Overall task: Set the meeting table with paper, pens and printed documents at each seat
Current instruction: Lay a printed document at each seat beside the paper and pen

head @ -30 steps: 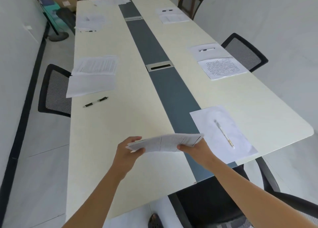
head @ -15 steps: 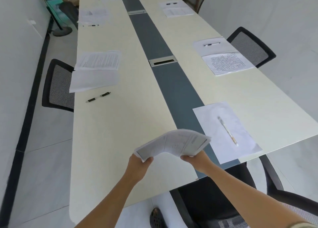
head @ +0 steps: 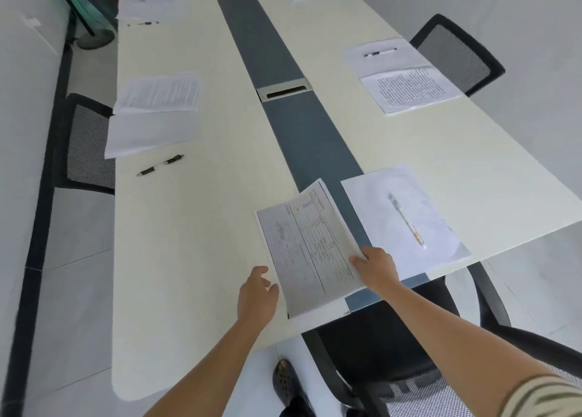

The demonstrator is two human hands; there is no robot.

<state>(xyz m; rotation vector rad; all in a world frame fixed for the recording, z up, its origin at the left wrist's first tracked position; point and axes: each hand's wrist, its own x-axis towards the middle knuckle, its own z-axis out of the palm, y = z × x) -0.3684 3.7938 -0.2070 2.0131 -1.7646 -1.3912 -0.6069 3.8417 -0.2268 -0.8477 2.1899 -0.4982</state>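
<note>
The head view shows our right hand (head: 376, 270) pinching the near right edge of the printed form (head: 310, 246), thumb on top and fingers beneath, while our left hand (head: 256, 294) hangs open just beside the form's near left edge, fingers loose and gripping nothing. The form lies low over the near end of the table (head: 201, 227), its long axis running away from us and leaning a little left, its far corner over the grey strip (head: 283, 114); whether it rests flat yet we cannot tell. What the next move turns on, we judge, is the blank sheet (head: 400, 215) just to the right: the form's right edge runs close alongside that sheet's left edge, so the right hand, the nearer one, has only to settle and let go. Counting what is laid out: four pens, namely the white pen (head: 406, 219) on the blank sheet, a black pen (head: 160, 165) on the bare top at left, one (head: 379, 52) on paper at right, and a far one (head: 146, 23) at left. Printed documents number at least five with ours: one at left (head: 160, 92), one at right (head: 409, 87), and two far ones too blurred to read. Three chairs show.
</note>
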